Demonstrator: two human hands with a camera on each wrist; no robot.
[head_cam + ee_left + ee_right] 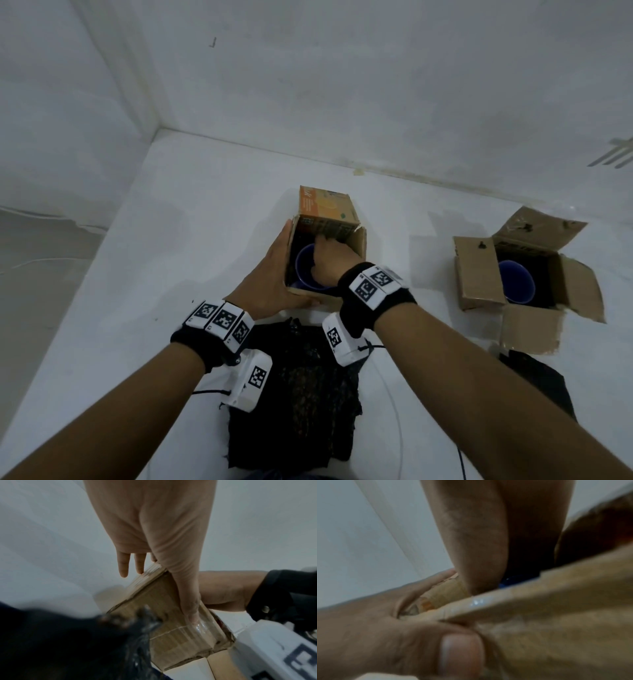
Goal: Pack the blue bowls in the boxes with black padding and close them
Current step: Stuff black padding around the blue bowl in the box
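Currently, the near box (325, 253) stands at the middle of the white tabletop (171, 240), and a blue bowl (305, 263) sits inside it on dark lining. The left hand (270, 274) braces this box from outside: straight fingers lie flat along the left wall, and the thumb runs along the near wall. It clamps nothing. The right hand (330, 262) reaches down through the open top, over the right half of the bowl, with its fingertips toward the far inner wall under the raised orange flap (325, 207). Whether those fingers pinch the bowl, the lining or nothing cannot be determined; the right wrist view is blurred.

The governing relation is vertical. The bowl lies directly below the right hand, and the loose black padding (308, 394) lies at the near edge of the tabletop, between both wrists and about equally close to each.

A second box (479, 274) stands toward the right edge, flaps open, with another blue bowl (515, 284) inside.
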